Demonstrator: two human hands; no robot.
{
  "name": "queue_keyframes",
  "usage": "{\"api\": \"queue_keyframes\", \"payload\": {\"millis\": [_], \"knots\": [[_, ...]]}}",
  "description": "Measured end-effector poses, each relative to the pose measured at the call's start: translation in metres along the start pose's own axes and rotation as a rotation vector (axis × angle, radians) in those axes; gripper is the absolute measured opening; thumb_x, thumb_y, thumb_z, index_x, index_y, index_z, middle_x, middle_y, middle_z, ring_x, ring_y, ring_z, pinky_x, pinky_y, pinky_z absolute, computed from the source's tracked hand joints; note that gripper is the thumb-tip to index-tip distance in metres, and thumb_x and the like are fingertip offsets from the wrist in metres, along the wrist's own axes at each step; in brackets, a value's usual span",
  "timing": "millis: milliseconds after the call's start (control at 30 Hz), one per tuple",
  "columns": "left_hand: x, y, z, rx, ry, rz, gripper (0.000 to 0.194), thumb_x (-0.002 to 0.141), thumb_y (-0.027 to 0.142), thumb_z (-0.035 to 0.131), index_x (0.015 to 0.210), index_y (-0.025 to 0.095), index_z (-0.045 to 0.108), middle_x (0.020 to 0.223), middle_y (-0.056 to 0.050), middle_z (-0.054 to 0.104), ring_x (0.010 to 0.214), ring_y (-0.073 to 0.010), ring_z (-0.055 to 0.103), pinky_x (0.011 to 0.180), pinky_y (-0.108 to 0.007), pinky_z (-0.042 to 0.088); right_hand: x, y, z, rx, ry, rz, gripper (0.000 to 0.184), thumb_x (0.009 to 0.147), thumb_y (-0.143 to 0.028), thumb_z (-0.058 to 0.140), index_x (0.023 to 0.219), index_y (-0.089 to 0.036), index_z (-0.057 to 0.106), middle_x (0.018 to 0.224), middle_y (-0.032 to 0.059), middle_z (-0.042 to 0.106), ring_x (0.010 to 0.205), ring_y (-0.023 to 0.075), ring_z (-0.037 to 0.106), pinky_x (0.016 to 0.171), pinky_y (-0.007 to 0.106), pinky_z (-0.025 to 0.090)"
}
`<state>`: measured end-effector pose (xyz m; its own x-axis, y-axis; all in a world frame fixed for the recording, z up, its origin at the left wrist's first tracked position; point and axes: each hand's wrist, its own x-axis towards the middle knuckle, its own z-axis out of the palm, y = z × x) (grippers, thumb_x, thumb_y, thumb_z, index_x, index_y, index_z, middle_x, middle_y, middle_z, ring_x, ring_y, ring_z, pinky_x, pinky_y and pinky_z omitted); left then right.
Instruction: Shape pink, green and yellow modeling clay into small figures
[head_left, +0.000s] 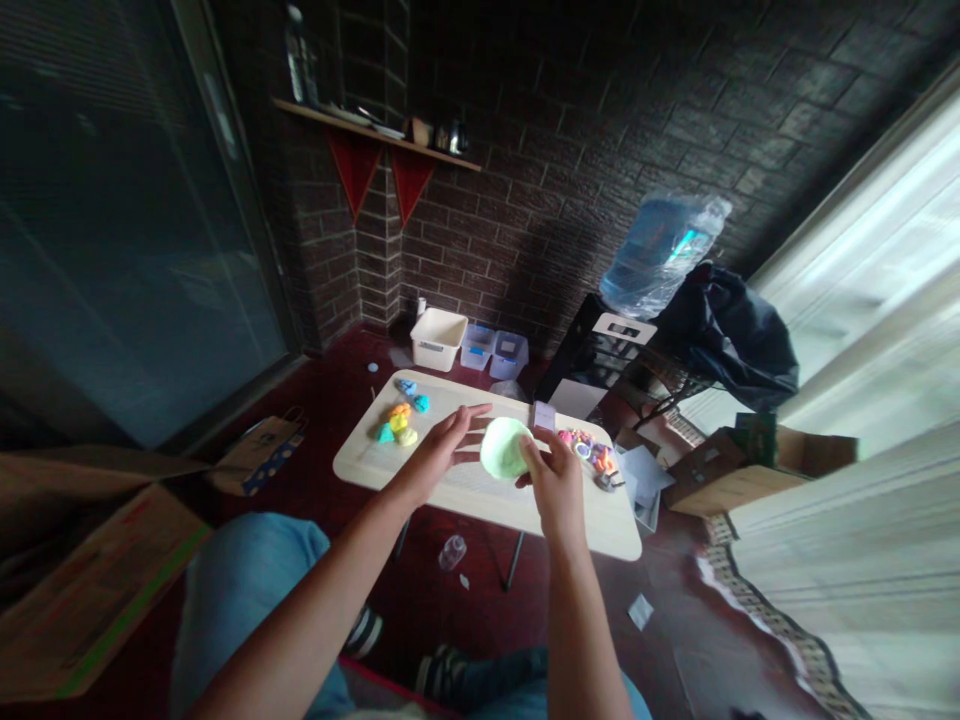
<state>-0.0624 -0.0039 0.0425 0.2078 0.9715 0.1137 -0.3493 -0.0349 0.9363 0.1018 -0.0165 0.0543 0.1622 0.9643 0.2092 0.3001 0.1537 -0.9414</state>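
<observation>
Clearly, green disc (pixel 501 449), right edge in the right grip (pixel 556 476).

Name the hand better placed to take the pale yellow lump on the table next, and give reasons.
Left, most likely: the left hand looks empty, its fingers spread, and is nearer the pale yellow lump. The right hand holds the pale green disc and is farther away.

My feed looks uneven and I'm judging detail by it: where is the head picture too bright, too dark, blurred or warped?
Head view: glare washes out the white curtain at right; the brick wall and glass door are dark; the cardboard box at lower left looks smeared and stretched; the pale green disc in the right hand shows little surface detail.
</observation>
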Motion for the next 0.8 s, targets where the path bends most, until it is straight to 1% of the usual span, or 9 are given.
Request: {"api": "queue_keyframes", "payload": {"millis": [33, 100, 233, 300, 400, 500, 600, 700, 800], "knots": [[-0.002, -0.006, 0.002, -0.052, -0.006, -0.002, 0.063, 0.091, 0.066, 0.034, 0.13, 0.023, 0.057, 0.129, -0.013, 0.063, 0.105, -0.0238, 0.065, 0.083, -0.036, 0.052, 0.0, 0.001, 0.002, 0.029, 0.022, 0.021, 0.042, 0.083, -0.052, 0.056, 0.102, -0.015, 0.056, 0.057, -0.0012, 0.061, 0.039, 0.0137, 0.056, 0.036, 0.023, 0.043], [-0.004, -0.018, 0.009, -0.251, 0.028, 0.018, 0.061, 0.09, 0.067, 0.035, 0.129, 0.026, 0.057, 0.139, -0.01, 0.056, 0.118, -0.0234, 0.058, 0.09, -0.036, 0.05, -0.001, 0.003, 0.008, 0.094, 0.048, 0.066, 0.041, 0.082, -0.048, 0.059, 0.106, -0.016, 0.051, 0.055, -0.0029, 0.061, 0.037, 0.014, 0.058, 0.034, 0.021, 0.041], [-0.002, -0.03, 0.025, -0.427, 0.23, 0.062, 0.061, 0.088, 0.071, 0.035, 0.126, 0.028, 0.055, 0.141, -0.008, 0.054, 0.12, -0.0243, 0.057, 0.089, -0.036, 0.051, -0.006, 0.004, 0.023, 0.137, -0.014, 0.117, 0.041, 0.081, -0.044, 0.062, 0.109, -0.018, 0.046, 0.049, -0.0068, 0.057, 0.036, 0.0155, 0.06, 0.033, 0.019, 0.04], [0.001, -0.028, 0.027, -0.527, 0.303, 0.015, 0.06, 0.088, 0.07, 0.036, 0.119, 0.023, 0.058, 0.135, -0.011, 0.059, 0.118, -0.0253, 0.059, 0.087, -0.037, 0.052, -0.01, 0.005, 0.027, 0.13, -0.099, 0.126, 0.044, 0.084, -0.047, 0.06, 0.113, -0.018, 0.044, 0.049, -0.0068, 0.058, 0.038, 0.0159, 0.06, 0.035, 0.02, 0.042], [0.005, -0.018, 0.021, -0.717, 0.344, -0.139, 0.056, 0.091, 0.064, 0.038, 0.106, 0.016, 0.062, 0.125, -0.015, 0.064, 0.112, -0.0261, 0.063, 0.086, -0.038, 0.054, -0.013, 0.004, 0.021, 0.101, -0.218, 0.108, 0.049, 0.089, -0.054, 0.052, 0.121, -0.019, 0.043, 0.057, -0.0041, 0.062, 0.041, 0.0148, 0.06, 0.036, 0.02, 0.042], [0.007, -0.01, 0.01, -0.866, 0.315, -0.274, 0.048, 0.094, 0.053, 0.039, 0.104, 0.012, 0.062, 0.118, -0.017, 0.067, 0.106, -0.0254, 0.066, 0.087, -0.04, 0.054, -0.011, 0.002, 0.005, -0.029, -0.261, -0.051, 0.048, 0.09, -0.051, 0.053, 0.128, -0.022, 0.047, 0.077, 0.0024, 0.067, 0.061, 0.0166, 0.066, 0.045, 0.022, 0.048], [0.01, -0.004, 0.003, -0.907, 0.273, -0.327, 0.043, 0.095, 0.047, 0.041, 0.104, 0.01, 0.062, 0.112, -0.018, 0.069, 0.104, -0.0247, 0.067, 0.087, -0.04, 0.054, -0.005, 0.002, -0.008, -0.195, -0.284, -0.311, 0.042, 0.084, -0.044, 0.067, 0.122, -0.027, 0.059, 0.116, 0.0102, 0.061, 0.107, 0.0244, 0.061, 0.076, 0.033, 0.056], [0.013, -0.002, 0.001, -0.866, 0.253, -0.33, 0.042, 0.095, 0.046, 0.042, 0.103, 0.011, 0.064, 0.113, -0.017, 0.069, 0.107, -0.024, 0.066, 0.088, -0.038, 0.054, 0.001, 0.004, -0.008, -0.281, -0.315, -0.468, 0.038, 0.081, -0.04, 0.073, 0.117, -0.031, 0.065, 0.137, 0.0092, 0.048, 0.131, 0.029, 0.045, 0.104, 0.046, 0.043], [0.015, -0.001, 0.003, -0.822, 0.24, -0.328, 0.047, 0.095, 0.05, 0.041, 0.103, 0.012, 0.066, 0.116, -0.016, 0.068, 0.109, -0.0228, 0.065, 0.087, -0.033, 0.054, 0.003, 0.005, -0.002, -0.282, -0.304, -0.509, 0.029, 0.081, -0.038, 0.072, 0.109, -0.031, 0.068, 0.141, 0.0087, 0.045, 0.134, 0.0303, 0.042, 0.11, 0.05, 0.036]]}}
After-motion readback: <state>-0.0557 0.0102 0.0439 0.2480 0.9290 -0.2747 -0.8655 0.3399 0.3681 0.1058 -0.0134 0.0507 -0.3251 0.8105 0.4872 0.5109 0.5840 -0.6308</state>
